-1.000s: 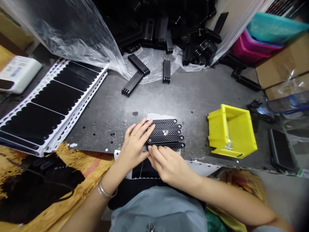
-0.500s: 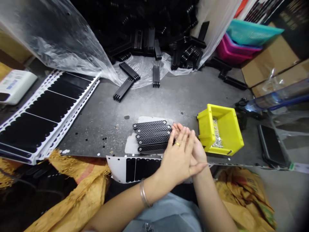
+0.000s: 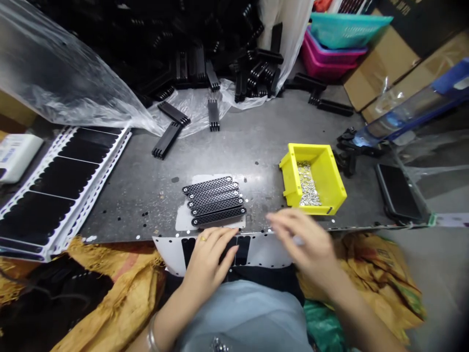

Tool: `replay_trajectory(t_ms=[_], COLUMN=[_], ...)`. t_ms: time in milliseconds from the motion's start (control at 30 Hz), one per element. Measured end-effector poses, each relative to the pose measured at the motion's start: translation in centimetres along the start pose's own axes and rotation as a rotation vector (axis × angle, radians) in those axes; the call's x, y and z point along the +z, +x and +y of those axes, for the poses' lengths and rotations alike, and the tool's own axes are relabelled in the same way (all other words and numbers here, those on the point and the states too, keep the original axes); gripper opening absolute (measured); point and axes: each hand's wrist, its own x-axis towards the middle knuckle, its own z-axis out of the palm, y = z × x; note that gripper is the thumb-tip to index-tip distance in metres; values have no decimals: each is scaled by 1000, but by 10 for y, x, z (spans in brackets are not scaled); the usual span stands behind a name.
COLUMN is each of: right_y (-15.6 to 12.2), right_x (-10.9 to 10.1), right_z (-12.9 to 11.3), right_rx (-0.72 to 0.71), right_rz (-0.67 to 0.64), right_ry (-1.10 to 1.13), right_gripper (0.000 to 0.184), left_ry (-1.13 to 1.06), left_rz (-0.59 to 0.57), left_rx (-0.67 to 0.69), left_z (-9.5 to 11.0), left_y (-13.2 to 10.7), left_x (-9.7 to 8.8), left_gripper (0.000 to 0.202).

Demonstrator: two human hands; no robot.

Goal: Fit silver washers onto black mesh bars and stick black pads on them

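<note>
Sheet point(image 3: 169, 254) of white backing with black pads overhangs the table's near edge. The left hand point(image 3: 210, 254) lies flat on it, fingers loose and open. Just beyond, five black lattice strips point(image 3: 214, 201) lie side by side on the grey table point(image 3: 146, 176). The right hand point(image 3: 304, 239), blurred, hovers with fingers spread, near the yellow bin point(image 3: 328, 171) of small silver parts point(image 3: 308, 183). Farther back, a clear plastic bag point(image 3: 73, 83) spills black combs point(image 3: 205, 58).

A small assembly workshop; beyond the hands a grey metal bench point(image 3: 256, 151) carries a heap of black plastic parts point(image 3: 190, 54) spilling from clear bags; a yellow bin of small metal pieces point(image 3: 311, 178) sits ahead of the right hand point(image 3: 308, 239); stacked die-cut sheets point(image 3: 54, 181) lie left of the left hand point(image 3: 208, 259).
</note>
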Motion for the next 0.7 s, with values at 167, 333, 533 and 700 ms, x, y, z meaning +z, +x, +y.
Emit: replay_trajectory(t_ms=[167, 333, 533, 700], right_y=[-49, -48, -45, -48], right_x=[56, 68, 45, 51], right_z=[-15, -14, -7, -11], right_rx=[39, -143, -346, -59], right_rz=[-146, -8, -163, -265], right_ry=[107, 106, 75, 275], right_gripper=[26, 45, 26, 16], left_ry=[-28, -158, -138, -97], left_rz=[-59, -6, 155, 232], left_rx=[-116, -220, -226, -228], left_z=[11, 15, 17, 10], left_y=[8, 6, 0, -2], left_x=[11, 7, 20, 23], left_gripper=[13, 20, 16, 15])
